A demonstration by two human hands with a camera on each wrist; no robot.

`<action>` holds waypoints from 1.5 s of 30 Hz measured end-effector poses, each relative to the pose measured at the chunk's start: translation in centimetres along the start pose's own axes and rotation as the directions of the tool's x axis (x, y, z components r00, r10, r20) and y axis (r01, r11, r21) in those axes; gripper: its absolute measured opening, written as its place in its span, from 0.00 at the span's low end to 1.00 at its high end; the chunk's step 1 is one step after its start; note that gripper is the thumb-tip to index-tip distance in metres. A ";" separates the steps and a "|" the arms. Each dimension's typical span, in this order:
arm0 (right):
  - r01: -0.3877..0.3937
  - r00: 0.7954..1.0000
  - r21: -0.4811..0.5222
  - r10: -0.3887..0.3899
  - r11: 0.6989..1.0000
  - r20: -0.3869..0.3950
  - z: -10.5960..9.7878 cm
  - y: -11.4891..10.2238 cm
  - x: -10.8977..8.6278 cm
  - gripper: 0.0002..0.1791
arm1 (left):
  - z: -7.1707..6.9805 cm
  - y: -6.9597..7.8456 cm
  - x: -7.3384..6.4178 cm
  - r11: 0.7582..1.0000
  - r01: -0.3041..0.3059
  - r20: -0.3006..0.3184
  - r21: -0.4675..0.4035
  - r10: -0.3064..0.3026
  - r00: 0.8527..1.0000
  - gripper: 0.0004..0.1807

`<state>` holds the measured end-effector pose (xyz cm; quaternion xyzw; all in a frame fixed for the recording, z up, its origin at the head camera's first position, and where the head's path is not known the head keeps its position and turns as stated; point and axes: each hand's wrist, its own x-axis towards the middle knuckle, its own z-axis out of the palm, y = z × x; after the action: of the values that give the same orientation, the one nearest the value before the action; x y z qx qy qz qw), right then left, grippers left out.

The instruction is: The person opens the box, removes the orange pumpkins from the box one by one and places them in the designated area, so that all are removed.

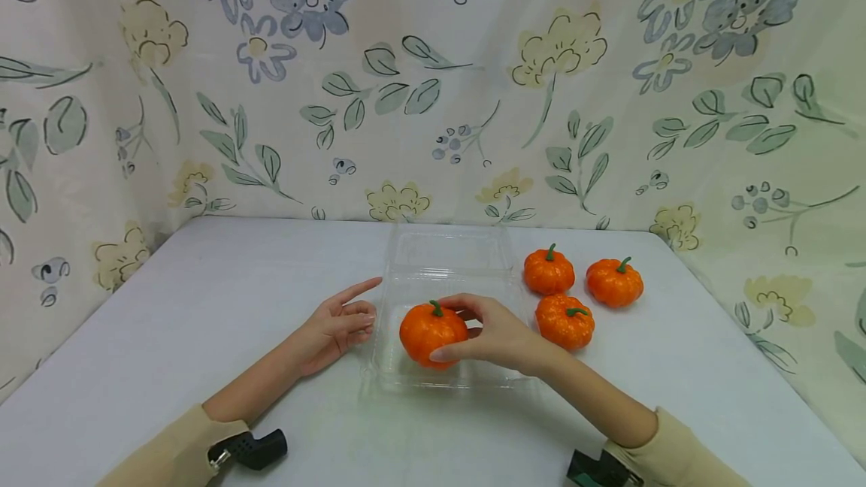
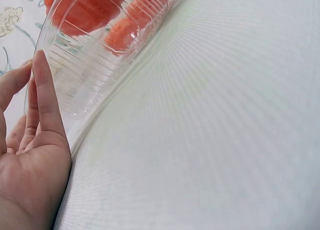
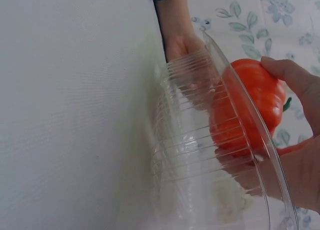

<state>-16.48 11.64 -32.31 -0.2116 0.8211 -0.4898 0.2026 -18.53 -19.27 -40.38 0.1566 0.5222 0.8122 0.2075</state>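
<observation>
A small orange pumpkin [image 1: 431, 335] with a green stem is held in my right hand [image 1: 497, 337], thumb on its near side and fingers behind. It is over the near half of a clear plastic clamshell box [image 1: 395, 378], and the right wrist view shows the pumpkin [image 3: 257, 98] partly below the box's rim. My left hand [image 1: 338, 329] is at the box's left side with fingers extended. In the left wrist view the fingertips of the left hand [image 2: 37, 160] are at the clear wall, holding nothing.
To the right of the box are three more orange pumpkins: one at the back [image 1: 549, 270], one farther right [image 1: 614, 282] and one nearer [image 1: 564, 322]. The box's lid [image 1: 449, 250] lies open toward the back. A flowered curtain [image 1: 433, 96] hangs behind the white table [image 1: 271, 261].
</observation>
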 end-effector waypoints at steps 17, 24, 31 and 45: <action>0.009 0.998 0.080 -0.014 0.997 0.061 -1.1 0.9 -1.1 0.38 | 0.2 0.1 0.0 1.000 -0.002 0.003 -0.005 0.002 1.000 0.37; 0.036 0.996 0.082 -0.042 0.996 0.075 -1.3 1.1 -1.4 0.39 | 0.2 0.1 0.0 1.000 -0.004 0.006 -0.004 0.004 1.000 0.37; 0.054 0.994 0.086 -0.062 0.995 0.094 -1.6 1.2 -1.7 0.39 | 0.3 0.1 0.0 1.000 -0.004 0.010 -0.009 0.004 1.000 0.37; 0.059 0.996 0.071 -0.063 0.996 0.058 -2.4 1.4 -2.5 0.41 | 0.1 0.1 0.0 1.000 0.008 -0.007 0.019 -0.008 1.000 0.39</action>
<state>-15.93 15.33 -32.19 -0.2441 0.7904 -0.5171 0.2196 -18.52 -19.22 -40.28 0.1538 0.5311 0.8070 0.2073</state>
